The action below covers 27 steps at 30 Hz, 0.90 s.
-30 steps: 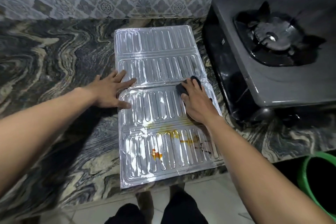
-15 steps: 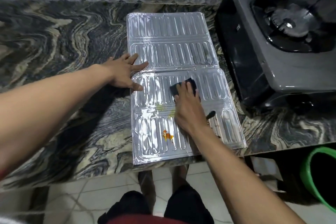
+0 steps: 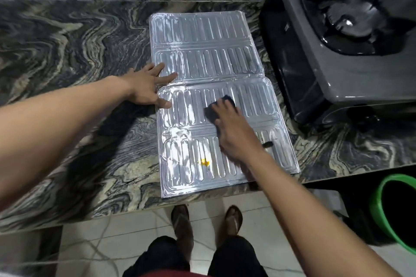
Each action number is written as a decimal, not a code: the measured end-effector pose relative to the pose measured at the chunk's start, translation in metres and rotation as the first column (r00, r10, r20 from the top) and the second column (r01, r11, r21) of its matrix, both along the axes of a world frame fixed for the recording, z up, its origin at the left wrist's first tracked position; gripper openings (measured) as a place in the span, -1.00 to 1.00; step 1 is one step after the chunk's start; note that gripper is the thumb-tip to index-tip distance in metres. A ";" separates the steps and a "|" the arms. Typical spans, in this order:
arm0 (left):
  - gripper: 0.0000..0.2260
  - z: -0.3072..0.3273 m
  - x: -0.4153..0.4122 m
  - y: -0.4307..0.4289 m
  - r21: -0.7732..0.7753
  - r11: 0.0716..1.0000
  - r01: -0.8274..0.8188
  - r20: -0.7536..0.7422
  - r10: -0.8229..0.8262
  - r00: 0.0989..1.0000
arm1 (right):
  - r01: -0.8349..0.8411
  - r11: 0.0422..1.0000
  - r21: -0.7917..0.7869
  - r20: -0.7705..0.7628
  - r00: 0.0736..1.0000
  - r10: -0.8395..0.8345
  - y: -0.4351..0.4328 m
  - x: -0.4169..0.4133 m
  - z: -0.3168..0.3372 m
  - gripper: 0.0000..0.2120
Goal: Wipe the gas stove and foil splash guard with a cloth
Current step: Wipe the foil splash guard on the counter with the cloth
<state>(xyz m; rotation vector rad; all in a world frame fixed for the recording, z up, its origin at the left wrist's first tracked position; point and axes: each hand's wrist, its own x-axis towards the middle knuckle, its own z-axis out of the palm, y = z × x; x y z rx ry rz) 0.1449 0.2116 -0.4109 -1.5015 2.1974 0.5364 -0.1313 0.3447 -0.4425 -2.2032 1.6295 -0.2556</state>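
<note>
Splash guard (image 3: 209,51): orange streaks gone (one spot left); right hand (image 3: 234,132) presses cloth (image 3: 212,111), left hand (image 3: 148,87) flat, splayed.

No readable text; small mark on gas stove (image 3: 337,69) side too blurred.

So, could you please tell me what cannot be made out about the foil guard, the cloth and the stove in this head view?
- Dark cloth: mostly covered by the right hand; its size and shape are hidden.
- Foil splash guard: the part beneath the right hand and forearm is unseen, so stains there cannot be judged.
- Gas stove: cut off by the right and top edges.
- Green bucket: cropped at the right edge, with a dark interior.
</note>
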 end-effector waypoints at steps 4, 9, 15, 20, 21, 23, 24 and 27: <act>-0.12 -0.002 0.000 0.000 0.007 1.000 -0.012 -0.001 0.012 1.000 | 0.174 0.984 0.048 0.028 0.984 -0.175 -0.011 -0.064 0.003 -0.53; -0.14 0.011 -0.010 0.014 -0.073 0.997 -0.009 0.019 0.010 1.000 | 0.215 0.976 0.046 0.017 0.976 -0.216 -0.010 -0.079 0.000 -0.53; 0.07 0.022 -0.005 0.068 -0.035 0.988 -0.147 -0.092 0.143 0.985 | 0.182 0.983 0.024 0.043 0.982 -0.183 -0.013 -0.080 0.007 -0.60; 0.30 0.005 0.009 0.069 -0.010 0.997 -0.073 0.036 0.074 0.997 | 0.278 0.961 0.012 0.021 0.960 -0.278 -0.018 -0.069 0.002 -0.55; 0.32 0.002 0.011 0.067 -0.005 0.998 -0.069 0.023 0.070 0.997 | 0.301 0.954 0.000 0.006 0.954 -0.301 -0.018 -0.061 -0.001 -0.54; 0.35 -0.001 0.012 0.066 0.009 0.997 -0.070 0.001 0.070 0.998 | 0.280 0.960 -0.014 -0.033 0.959 -0.280 -0.017 -0.033 -0.003 -0.51; 0.36 -0.001 0.013 0.065 0.013 0.997 -0.070 0.001 0.070 0.998 | 0.225 0.974 -0.019 -0.036 0.973 -0.226 -0.018 -0.014 -0.003 -0.49; 0.35 0.002 0.012 0.064 0.017 0.997 -0.076 0.010 0.076 0.997 | -0.040 0.999 -0.026 -0.012 0.999 0.040 -0.024 0.053 -0.001 -0.44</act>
